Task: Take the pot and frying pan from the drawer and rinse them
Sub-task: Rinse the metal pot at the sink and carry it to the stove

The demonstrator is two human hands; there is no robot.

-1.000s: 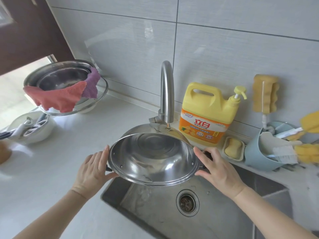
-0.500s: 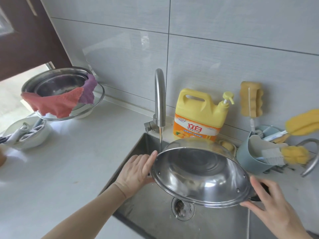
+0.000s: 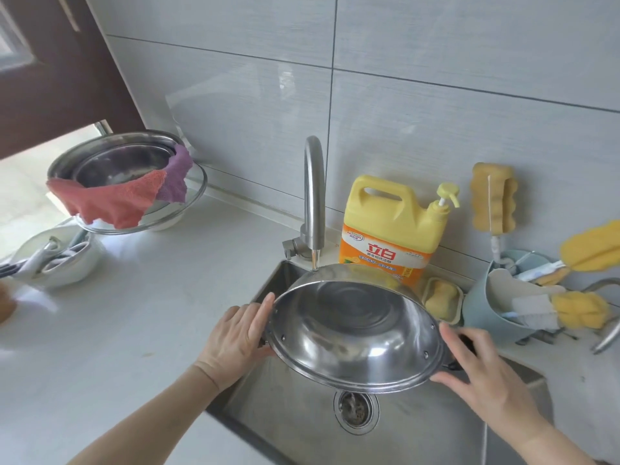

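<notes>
Steel pot (image 3: pixel 355 333) is held over the sink (image 3: pixel 436 427), centre-right of frame, tilted so the open mouth faces the camera. Its far rim sits right under the faucet (image 3: pixel 313 199) spout; a thin stream of water is seen landing on the outside of the upper wall.

Left hand (image 3: pixel 236 340): pressed against the pot's left rim, fingers mostly straight and laid along the edge, thumb tucked under by the dark side handle. Grip there is closed on the pot side, but whether the handle itself is clasped cannot be told.

Right hand (image 3: pixel 483 370): placed at the pot's right rim, fingers spread and slightly bent around the black handle, thumb under the rim. Pot is carried between both hands.

Drain (image 3: pixel 356 410) is visible below the pot, lower centre.

On the tabletop (image 3: pixel 117 330): yellow detergent jug (image 3: pixel 391 229) with pump, just behind the pot, against the tiled wall; soap dish (image 3: pixel 442 298) to its right; blue holder (image 3: pixel 496 307) with brushes and yellow sponges at right edge. Upper left: stacked steel bowls (image 3: pixel 117 162) with a red cloth (image 3: pixel 107 199) and purple cloth (image 3: pixel 176 177) draped over the rim. White bowl (image 3: pixel 63 263) with utensils at far left.
</notes>
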